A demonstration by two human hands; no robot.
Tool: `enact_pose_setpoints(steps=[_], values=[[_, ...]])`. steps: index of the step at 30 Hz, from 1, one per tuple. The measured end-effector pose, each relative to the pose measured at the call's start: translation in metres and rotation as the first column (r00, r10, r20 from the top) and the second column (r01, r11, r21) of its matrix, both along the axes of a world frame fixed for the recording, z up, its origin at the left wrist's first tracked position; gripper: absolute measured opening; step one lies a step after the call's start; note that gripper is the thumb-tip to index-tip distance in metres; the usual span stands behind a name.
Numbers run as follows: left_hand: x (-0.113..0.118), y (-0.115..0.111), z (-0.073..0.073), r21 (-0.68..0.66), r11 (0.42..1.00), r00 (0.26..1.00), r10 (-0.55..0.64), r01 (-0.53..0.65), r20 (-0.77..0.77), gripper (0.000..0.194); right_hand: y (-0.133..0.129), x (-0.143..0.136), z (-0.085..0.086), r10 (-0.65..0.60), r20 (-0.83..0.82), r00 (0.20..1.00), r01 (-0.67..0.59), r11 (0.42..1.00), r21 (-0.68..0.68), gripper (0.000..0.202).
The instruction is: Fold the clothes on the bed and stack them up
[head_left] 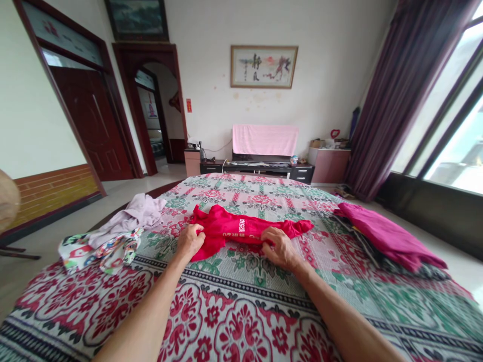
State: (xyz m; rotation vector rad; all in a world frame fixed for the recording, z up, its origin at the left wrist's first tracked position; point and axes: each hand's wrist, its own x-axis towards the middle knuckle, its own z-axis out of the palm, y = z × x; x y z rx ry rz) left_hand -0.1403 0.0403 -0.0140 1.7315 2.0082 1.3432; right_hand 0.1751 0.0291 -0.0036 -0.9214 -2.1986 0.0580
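A red garment (234,223) with white and yellowish printed lettering lies bunched lengthwise on the patterned cloth (241,311). Its narrow end points right, and its wider, crumpled end is on the left. My left hand (191,242) grips the near edge at the left end, thumb and fingers pinched together. Near the middle right, my right hand (278,247) has its fingers curled onto the lower edge of the same garment. The fabric between the hands rests on the cloth.
Left of the hands lie a pale pink garment (132,218) and a colourful printed one (101,249), both crumpled. On the right is a folded magenta garment (392,234) over dark patterned fabric (418,269). Beyond stands a low cabinet (302,172) with a pink-draped screen (264,141).
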Motion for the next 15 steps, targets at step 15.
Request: enact_pose_setpoints(steps=[15], values=[[0.041, -0.037, 0.063, -0.263, 0.647, 0.698, -0.668, 0.716, 0.259, 0.029, 0.018, 0.041, 0.020, -0.484, -0.634, 0.603, 0.406, 0.870, -0.278, 0.031]])
